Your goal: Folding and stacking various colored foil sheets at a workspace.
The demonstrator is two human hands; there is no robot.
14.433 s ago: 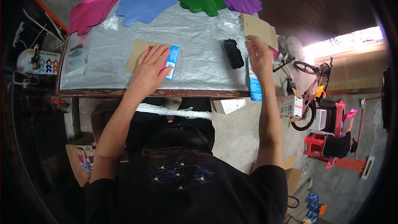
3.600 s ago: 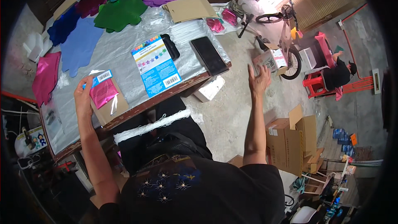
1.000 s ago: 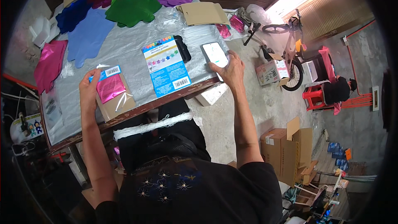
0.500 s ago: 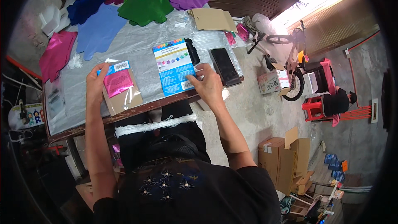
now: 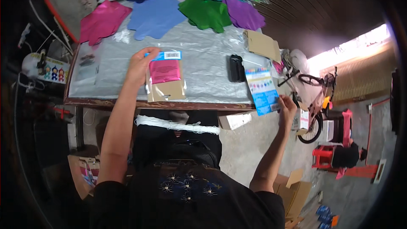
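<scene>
- The left hand (image 5: 138,68) is at the table, left of its middle. Thumb and fingertips pinch the upper left corner of a clear plastic packet (image 5: 165,70).
- The packet lies near the front edge: a blue label with a barcode along its top, folded pink foil below that, tan cardboard behind.
- The right hand (image 5: 288,108) is out past the front right corner of the table. Thumb and fingers pinch the lower right corner of a blue-and-white printed card (image 5: 260,85).
- The card tilts, its lower end jutting past the table edge. I can't tell whether its upper end rests on anything.
- Just left of the card sits a small black case (image 5: 236,68); beyond it, tan cardboard sheets (image 5: 263,46) lie at the right-hand edge.
- A silvery sheet covers the table (image 5: 207,70). Foil shapes spread across the far side: pink (image 5: 105,22), light blue (image 5: 156,15), green (image 5: 206,12) and purple (image 5: 242,13) nearer, with dark blue, maroon and teal behind.
- A hank of white string (image 5: 177,125) stretches across the person's dark-clad lap.
- To the right, across the room, I see a bicycle (image 5: 314,97) and another person in black (image 5: 345,156) beside a red stool (image 5: 323,156).
</scene>
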